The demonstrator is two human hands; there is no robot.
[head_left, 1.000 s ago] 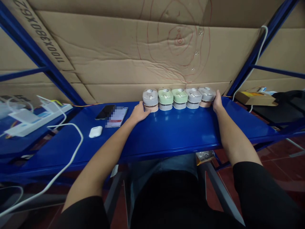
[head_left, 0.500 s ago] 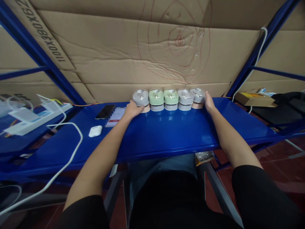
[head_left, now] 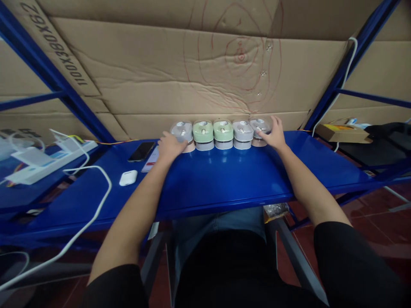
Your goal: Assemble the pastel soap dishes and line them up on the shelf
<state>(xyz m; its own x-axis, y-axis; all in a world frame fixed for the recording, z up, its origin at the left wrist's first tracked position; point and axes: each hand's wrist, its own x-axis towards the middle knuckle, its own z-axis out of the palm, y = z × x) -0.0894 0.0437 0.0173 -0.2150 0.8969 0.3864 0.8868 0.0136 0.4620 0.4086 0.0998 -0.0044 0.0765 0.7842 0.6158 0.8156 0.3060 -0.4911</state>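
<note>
A row of several small two-tier plastic containers with clear lids stands against the cardboard at the back of the blue table. My left hand wraps around the outer side of the leftmost grey container, its thumb at the front. At the other end, my right hand grips the rightmost grey container, with the thumb on its front and the fingers along its outer side. Between them stand two green-topped containers, the left one and the right one, plus another grey container.
Left of the row lie a dark phone, a bright-screened device partly hidden by my left hand, and a white earbud case. A white cable crosses the table's left part. Cardboard and blue posts enclose the back.
The container row has shifted left along the table. My left hand moved left with it, covering more of the bright-screened device. My right hand's thumb has come round to the container's front.
</note>
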